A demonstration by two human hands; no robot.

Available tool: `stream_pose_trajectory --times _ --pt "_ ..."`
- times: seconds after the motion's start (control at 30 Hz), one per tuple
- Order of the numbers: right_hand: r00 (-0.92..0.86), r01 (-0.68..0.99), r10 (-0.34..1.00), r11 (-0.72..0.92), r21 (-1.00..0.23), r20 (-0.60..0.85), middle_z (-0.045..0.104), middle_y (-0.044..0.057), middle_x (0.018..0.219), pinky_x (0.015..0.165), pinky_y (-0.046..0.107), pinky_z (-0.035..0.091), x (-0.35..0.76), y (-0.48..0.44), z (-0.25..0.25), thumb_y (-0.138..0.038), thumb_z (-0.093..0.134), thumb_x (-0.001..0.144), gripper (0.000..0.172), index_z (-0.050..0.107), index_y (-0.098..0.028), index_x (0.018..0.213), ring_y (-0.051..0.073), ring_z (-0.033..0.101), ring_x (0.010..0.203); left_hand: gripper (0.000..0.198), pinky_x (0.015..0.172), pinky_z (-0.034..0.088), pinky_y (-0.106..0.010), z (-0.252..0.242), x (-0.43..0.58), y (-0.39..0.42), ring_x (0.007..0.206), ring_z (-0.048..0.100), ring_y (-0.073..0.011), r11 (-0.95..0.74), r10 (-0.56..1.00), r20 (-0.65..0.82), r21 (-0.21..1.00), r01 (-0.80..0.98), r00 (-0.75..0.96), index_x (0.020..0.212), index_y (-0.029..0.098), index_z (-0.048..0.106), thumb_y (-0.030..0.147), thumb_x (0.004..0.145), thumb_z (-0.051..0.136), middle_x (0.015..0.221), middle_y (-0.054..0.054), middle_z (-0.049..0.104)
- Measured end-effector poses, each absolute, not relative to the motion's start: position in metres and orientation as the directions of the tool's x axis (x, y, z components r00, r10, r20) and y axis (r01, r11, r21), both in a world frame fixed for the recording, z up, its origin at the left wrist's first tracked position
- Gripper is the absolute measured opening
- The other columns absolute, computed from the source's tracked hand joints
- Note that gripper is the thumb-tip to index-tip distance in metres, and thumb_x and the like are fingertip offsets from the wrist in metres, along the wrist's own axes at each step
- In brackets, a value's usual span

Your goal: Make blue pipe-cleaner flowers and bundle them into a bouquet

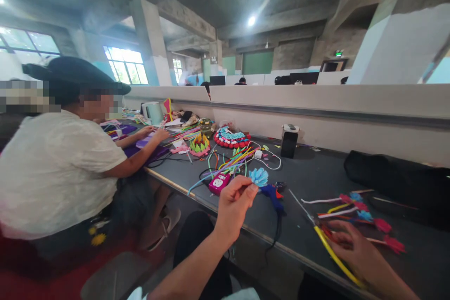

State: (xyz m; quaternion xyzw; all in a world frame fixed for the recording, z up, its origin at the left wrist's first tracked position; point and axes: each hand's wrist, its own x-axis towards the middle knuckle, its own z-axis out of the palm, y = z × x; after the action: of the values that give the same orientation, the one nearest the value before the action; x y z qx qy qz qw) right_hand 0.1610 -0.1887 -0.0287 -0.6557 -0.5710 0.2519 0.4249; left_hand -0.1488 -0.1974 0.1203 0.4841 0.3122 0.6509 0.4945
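Note:
Pinched between the thumb and fingers of my left hand [235,204] is a light blue fuzzy flower [258,177], held up over the table's front edge. My right hand [358,248] is low at the right, its fingers closed around the reddish handles of scissors [305,210]. The blades point away and to the left. Alongside the handles runs a thick yellow strip [337,257]. Beyond my right hand lie several stemmed flowers, among them a red flower [382,225] and a blue flower [364,215]. A blue glue gun [273,196] rests between my hands.
Left of my hand are a magenta power socket [218,183] and a bundle of coloured pipe cleaners [234,161]. Farther back stand a red-and-blue flower piece [232,137], a phone [289,144] and a white cable [276,165]. A co-worker [66,164] sits at the left. A black bag-like item [383,176] lies right.

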Motion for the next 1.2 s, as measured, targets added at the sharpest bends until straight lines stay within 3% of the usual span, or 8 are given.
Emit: stream_pose_trajectory --times 0.07,0.17,0.23,0.33,0.4,0.67,0.83,1.2 --pt "0.135 0.283 0.991 -0.057 -0.957 -0.019 0.069 0.004 0.063 0.050 0.031 0.052 0.156 -0.197 -0.021 -0.044 0.072 0.055 0.046 0.060 -0.022 0.093 0.023 0.066 0.054 0.016 0.047 0.026 -0.021 0.121 -0.146 -0.192 0.051 0.039 -0.0060 -0.303 0.951 0.307 0.888 -0.347 -0.044 0.073 0.016 0.066 0.030 0.073 0.073 0.059 0.003 0.045" --pt "0.125 0.133 0.992 -0.050 -0.990 -0.033 0.066 0.003 0.062 0.042 0.029 0.049 0.139 -0.205 -0.011 -0.047 0.073 0.063 0.043 0.064 -0.021 0.095 0.020 0.061 0.046 0.018 0.046 0.022 -0.021 0.123 -0.142 -0.185 0.048 0.035 -0.0043 -0.207 0.974 0.226 0.879 -0.430 -0.008 0.075 0.015 0.067 0.032 0.073 0.073 0.057 0.003 0.046" --pt "0.139 0.109 0.990 0.019 -0.994 0.034 0.067 0.003 0.067 0.044 0.029 0.052 0.122 -0.207 -0.003 -0.048 0.070 0.068 0.046 0.065 -0.021 0.104 0.021 0.064 0.052 0.017 0.045 0.020 -0.021 0.122 -0.140 -0.182 0.045 0.033 -0.0028 -0.123 0.986 0.164 0.858 -0.499 0.039 0.076 0.014 0.066 0.030 0.073 0.071 0.058 0.002 0.048" --pt "0.172 0.189 0.964 0.169 -0.967 0.202 0.072 0.007 0.089 0.061 0.030 0.059 0.097 -0.202 0.013 -0.046 0.072 0.068 0.059 0.059 -0.023 0.121 0.025 0.070 0.076 0.014 0.044 0.018 -0.021 0.120 -0.137 -0.174 0.043 0.032 -0.0014 -0.048 0.989 0.120 0.826 -0.561 0.092 0.075 0.015 0.064 0.028 0.076 0.068 0.062 0.001 0.052" --pt "0.117 0.264 0.931 0.307 -0.914 0.346 0.072 0.009 0.097 0.069 0.030 0.059 0.085 -0.195 0.026 -0.045 0.068 0.073 0.056 0.057 -0.023 0.122 0.025 0.070 0.084 0.014 0.044 0.017 -0.021 0.119 -0.133 -0.165 0.042 0.031 -0.0012 -0.041 0.988 0.119 0.814 -0.579 0.097 0.075 0.015 0.064 0.028 0.076 0.068 0.062 0.002 0.052" --pt "0.030 0.715 0.691 0.490 -0.498 0.723 0.068 0.002 0.079 0.052 0.022 0.052 0.080 -0.148 0.075 -0.043 0.065 0.077 0.031 0.061 -0.028 0.104 0.016 0.064 0.058 0.019 0.043 0.018 -0.021 0.134 -0.110 -0.107 0.043 0.027 -0.0031 -0.151 0.972 0.229 0.787 -0.598 0.056 0.076 0.015 0.065 0.033 0.073 0.071 0.052 0.005 0.042" --pt "-0.006 0.776 0.669 0.472 -0.418 0.744 0.067 0.003 0.073 0.050 0.024 0.051 0.081 -0.125 0.078 -0.044 0.063 0.080 0.031 0.061 -0.028 0.106 0.017 0.062 0.055 0.020 0.045 0.023 -0.019 0.119 -0.109 -0.080 0.048 0.033 -0.0037 -0.224 0.972 0.219 0.774 -0.593 -0.081 0.078 0.017 0.067 0.032 0.069 0.076 0.055 0.005 0.043" --pt "-0.124 0.809 0.715 0.474 -0.347 0.688 0.072 0.000 0.072 0.051 0.016 0.053 0.056 -0.098 0.071 -0.044 0.059 0.084 0.028 0.065 -0.021 0.099 0.013 0.067 0.054 0.023 0.047 0.026 -0.017 0.088 -0.121 -0.071 0.050 0.035 -0.0033 -0.062 0.989 -0.035 0.787 -0.613 -0.145 0.080 0.015 0.069 0.029 0.065 0.080 0.058 0.004 0.050"
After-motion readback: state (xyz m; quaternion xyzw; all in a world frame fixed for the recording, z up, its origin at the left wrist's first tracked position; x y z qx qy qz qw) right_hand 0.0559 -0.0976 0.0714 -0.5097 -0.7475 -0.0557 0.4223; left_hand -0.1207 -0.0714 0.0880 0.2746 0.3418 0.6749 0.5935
